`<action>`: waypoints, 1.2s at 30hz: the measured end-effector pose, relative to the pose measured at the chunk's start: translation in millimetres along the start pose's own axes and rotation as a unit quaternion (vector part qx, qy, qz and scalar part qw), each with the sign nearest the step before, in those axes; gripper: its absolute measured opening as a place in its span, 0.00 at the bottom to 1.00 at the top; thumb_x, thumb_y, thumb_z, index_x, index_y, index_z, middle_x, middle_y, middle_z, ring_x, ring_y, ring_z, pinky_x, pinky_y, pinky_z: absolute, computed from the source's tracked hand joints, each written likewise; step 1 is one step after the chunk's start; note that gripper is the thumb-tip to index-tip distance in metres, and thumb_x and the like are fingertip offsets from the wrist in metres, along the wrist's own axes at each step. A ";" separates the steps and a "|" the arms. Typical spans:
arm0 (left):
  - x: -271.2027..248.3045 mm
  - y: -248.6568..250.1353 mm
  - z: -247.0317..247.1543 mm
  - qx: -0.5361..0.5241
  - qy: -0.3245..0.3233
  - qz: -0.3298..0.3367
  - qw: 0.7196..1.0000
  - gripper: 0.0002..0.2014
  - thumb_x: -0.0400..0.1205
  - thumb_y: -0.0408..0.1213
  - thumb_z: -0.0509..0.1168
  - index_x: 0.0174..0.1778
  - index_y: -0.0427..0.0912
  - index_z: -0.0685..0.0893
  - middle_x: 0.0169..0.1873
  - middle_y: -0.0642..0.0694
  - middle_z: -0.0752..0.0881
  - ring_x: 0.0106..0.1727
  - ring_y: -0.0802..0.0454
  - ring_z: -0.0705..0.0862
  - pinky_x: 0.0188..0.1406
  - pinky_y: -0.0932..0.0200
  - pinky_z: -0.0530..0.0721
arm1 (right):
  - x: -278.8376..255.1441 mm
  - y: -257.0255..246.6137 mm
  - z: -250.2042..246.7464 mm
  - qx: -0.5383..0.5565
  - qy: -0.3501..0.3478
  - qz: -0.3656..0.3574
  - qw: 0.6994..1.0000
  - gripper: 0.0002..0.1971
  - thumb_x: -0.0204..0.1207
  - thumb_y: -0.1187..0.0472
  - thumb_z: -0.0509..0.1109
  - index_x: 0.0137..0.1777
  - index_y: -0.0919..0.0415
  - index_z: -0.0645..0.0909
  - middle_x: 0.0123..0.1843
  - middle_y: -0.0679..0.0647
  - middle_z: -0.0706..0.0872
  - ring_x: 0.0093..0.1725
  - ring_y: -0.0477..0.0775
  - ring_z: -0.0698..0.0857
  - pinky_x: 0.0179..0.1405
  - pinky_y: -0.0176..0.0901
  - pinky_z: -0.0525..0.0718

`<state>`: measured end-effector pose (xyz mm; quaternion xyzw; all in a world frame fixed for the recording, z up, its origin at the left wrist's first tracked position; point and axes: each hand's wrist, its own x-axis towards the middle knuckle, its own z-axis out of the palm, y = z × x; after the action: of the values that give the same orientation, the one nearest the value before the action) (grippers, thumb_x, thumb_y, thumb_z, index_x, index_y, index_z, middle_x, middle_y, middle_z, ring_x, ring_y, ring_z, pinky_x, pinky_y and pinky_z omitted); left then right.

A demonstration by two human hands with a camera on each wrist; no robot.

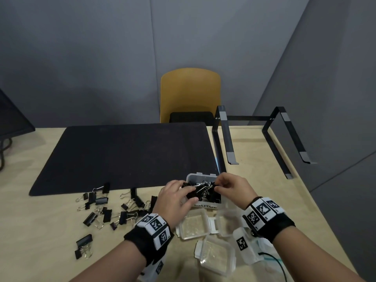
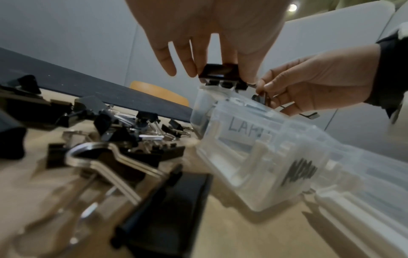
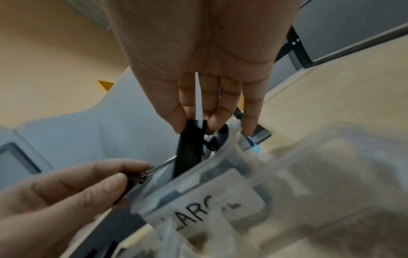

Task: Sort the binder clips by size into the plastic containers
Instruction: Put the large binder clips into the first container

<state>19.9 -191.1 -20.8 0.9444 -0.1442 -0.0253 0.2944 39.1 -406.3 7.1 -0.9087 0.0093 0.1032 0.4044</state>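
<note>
**Both hands over the LARGE tub, clips look tangled**

Nearest me: two empty clear containers (image 1: 194, 225) w/ lids flopped open, just in front of the labelled one; they crowd the near side, so not much room to pull back w/o knocking them.

Left hand (image 1: 176, 197) has fingers curled, pinching a black binder clip (image 2: 219, 70) right at the rim of the LARGE container (image 1: 205, 205); right hand (image 1: 231, 187) is pinching another clip (image 3: 188, 148) by its black body, fingertips down over the tub; in the right wrist view a wire handle runs from that clip toward the left fingers (image 3: 123, 181), so imo the two are hooked together, tho I can't tell for sure.

Tub already holds a heap of clips; it sits at the near right corner of the black mat (image 1: 122, 155).

Loose clips (image 1: 105, 208) still scattered left of the tub on the table (image 1: 40, 231), mixed sizes, so sorting is prob not even half done.

What could go wrong: if the handles are snagged, yanking one could drag others out or tip the light tub; a sprung handle could snap on a finger.

Room: mat behind is open; laptop stand (image 1: 223, 139) is close on the far right; table edge further right, well apart.
</note>
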 end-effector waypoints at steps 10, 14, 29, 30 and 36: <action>18.2 10.7 2.0 -0.005 -0.005 0.015 1.000 0.21 0.81 0.56 0.60 0.70 0.57 0.76 0.71 0.58 0.74 0.77 0.58 0.63 0.76 0.57 0.55 | -3.3 7.1 -5.0 0.033 0.034 0.017 0.999 0.10 0.70 0.65 0.74 0.37 0.48 0.81 0.37 0.52 0.88 0.43 0.54 0.88 0.49 0.45 0.85; 26.4 8.8 9.6 0.045 -0.038 0.012 0.998 0.19 0.83 0.54 0.57 0.70 0.59 0.76 0.80 0.56 0.62 0.82 0.54 0.50 0.81 0.50 0.49 | -4.8 5.5 -3.0 0.021 0.049 0.016 0.998 0.06 0.72 0.63 0.73 0.37 0.51 0.83 0.38 0.49 0.88 0.41 0.49 0.86 0.46 0.40 0.84; 34.6 4.0 12.6 0.098 -0.172 0.078 0.977 0.26 0.86 0.56 0.48 0.81 0.57 0.57 0.82 0.59 0.56 0.83 0.62 0.41 0.82 0.43 0.38 | -2.8 -0.3 3.9 0.005 -0.002 0.083 0.997 0.08 0.71 0.57 0.76 0.35 0.60 0.83 0.31 0.49 0.83 0.31 0.47 0.78 0.36 0.40 0.78; 34.1 4.2 13.6 0.094 -0.174 0.075 0.977 0.27 0.85 0.57 0.47 0.81 0.56 0.57 0.82 0.59 0.56 0.83 0.62 0.40 0.82 0.43 0.38 | -2.9 -0.4 3.4 0.014 -0.004 0.086 0.996 0.08 0.71 0.57 0.76 0.34 0.58 0.83 0.31 0.49 0.83 0.32 0.46 0.78 0.36 0.39 0.77; 33.8 8.0 21.1 0.071 -0.179 0.052 0.980 0.26 0.84 0.59 0.47 0.80 0.64 0.57 0.81 0.57 0.56 0.82 0.60 0.38 0.81 0.37 0.39 | -8.5 4.4 6.2 0.032 0.000 0.111 0.993 0.05 0.70 0.59 0.77 0.42 0.58 0.86 0.25 0.46 0.72 0.24 0.44 0.69 0.27 0.35 0.70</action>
<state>47.3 -218.7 -32.4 0.9343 -0.2451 -0.1681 0.1970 29.2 -405.3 1.4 -0.8886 0.1135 0.1466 0.4194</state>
